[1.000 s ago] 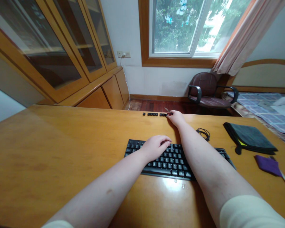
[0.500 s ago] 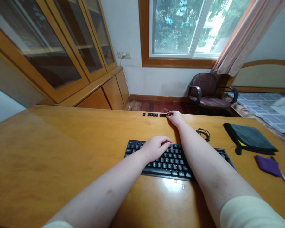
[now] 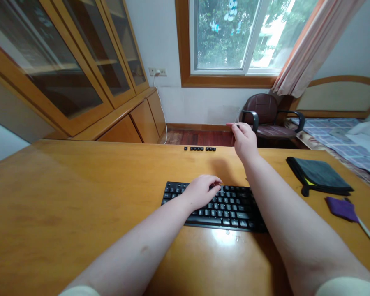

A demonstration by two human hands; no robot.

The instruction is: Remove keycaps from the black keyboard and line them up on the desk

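Observation:
My left hand (image 3: 201, 191) rests on the black keyboard (image 3: 216, 209), its fingers bent toward the top row and the thumb apart from them. Its fingertips are partly hidden. Raised above the desk's far edge, my right hand (image 3: 245, 137) pinches a thin, wire-like tool (image 3: 238, 115). A small dark spot shows at those fingers; I cannot tell whether it is a keycap. Several black keycaps (image 3: 197, 149) lie in a row along the far edge, to the left of that hand. My right forearm covers the keyboard's right end.
A dark folded cloth or pouch (image 3: 323, 174) lies at the desk's right, with a purple-headed brush or duster (image 3: 342, 208) nearer me. Beyond the desk stand a maroon armchair (image 3: 262, 111) and a bed (image 3: 342, 131). A glass-doored cabinet (image 3: 107, 100) is at the left.
My right hand has lifted from the row of keycaps and moved up and to the right, with the thin tool in it. My left hand stays on the keyboard.

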